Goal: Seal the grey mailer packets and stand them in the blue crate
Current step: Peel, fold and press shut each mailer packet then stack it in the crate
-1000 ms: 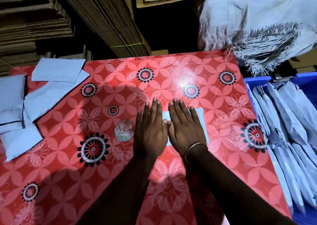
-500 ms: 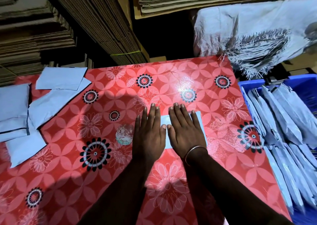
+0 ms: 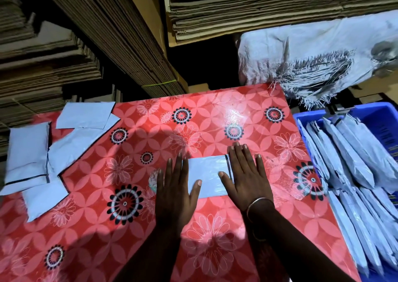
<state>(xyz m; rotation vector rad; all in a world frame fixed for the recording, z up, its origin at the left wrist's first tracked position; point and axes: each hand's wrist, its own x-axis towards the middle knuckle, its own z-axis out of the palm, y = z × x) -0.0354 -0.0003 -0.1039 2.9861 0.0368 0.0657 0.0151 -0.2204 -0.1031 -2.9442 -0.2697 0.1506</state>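
Mailer packet [image 3: 207, 175], a flat grey rectangle of smooth, faintly shiny plastic, lies in the middle of the table between the two hands, with a thin dark line running down its right end. Left hand [image 3: 175, 190] lies flat with straight fingers on the packet's left end, gripping nothing; right hand [image 3: 247, 176] lies flat in the same way on its right end, thumb on the grey plastic, with a thin metal bangle [image 3: 258, 204] round the wrist. Under them the table [image 3: 215, 114] is covered by a glossy red sheet printed with pale petal shapes and round black-and-white flowers. At the right edge a blue crate [image 3: 379, 114] of hard plastic holds many grey packets [image 3: 353, 163] standing on edge, leaning in tight rows. Toward the far left a loose heap of grey packets [image 3: 53, 148] lies flat and overlapping, some plump, some thin. Beyond the table's far right corner sits a white woven sack [image 3: 312, 51], crumpled, its cut edge frayed into threads. Farthest back stand stacks of flat brown corrugated cardboard [image 3: 258, 12], their ribbed edges showing.
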